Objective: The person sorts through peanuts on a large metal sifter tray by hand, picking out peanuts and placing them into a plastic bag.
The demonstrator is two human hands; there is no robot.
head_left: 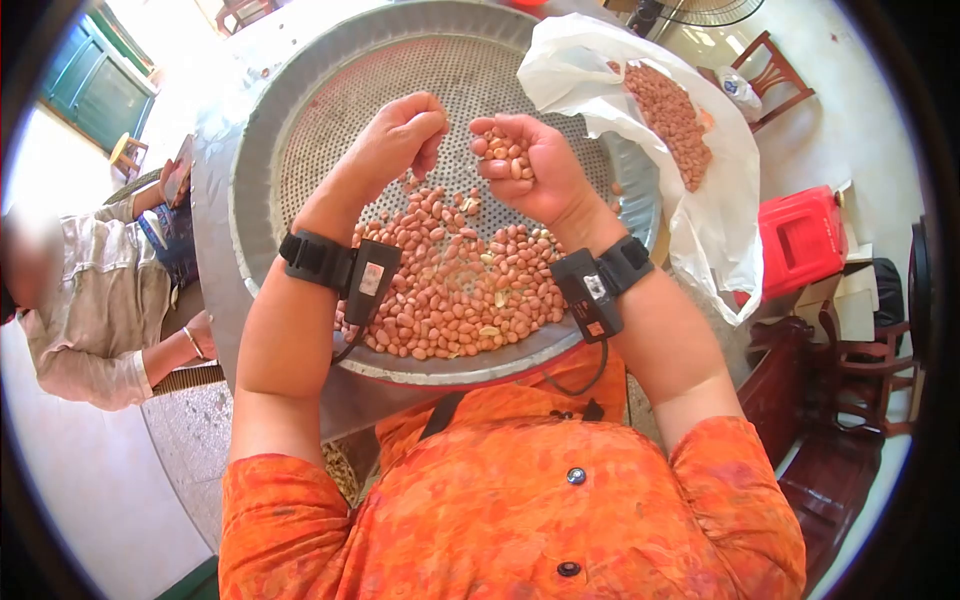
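Observation:
A large round metal sieve (258, 190) with a perforated bottom lies in front of me. Shelled peanuts (465, 275) with pinkish skins are heaped in its near half, with a few paler pieces among them. Above the sieve, my right hand (552, 178) is cupped, palm up, around a handful of peanuts (508, 158). My left hand (398, 142) hovers opposite it, just apart, with its fingers curled together; whatever they hold is hidden. At the sieve's right edge a white plastic bag (575, 70) lies spread open with more peanuts (672, 120) in it.
The sieve rests on a grey table (218, 200). On the left sits another person (100, 290) in a light shirt, one hand near the table's edge. To the right are a red plastic container (800, 240) and dark wooden chairs (865, 365). A fan (705, 10) stands at the top right.

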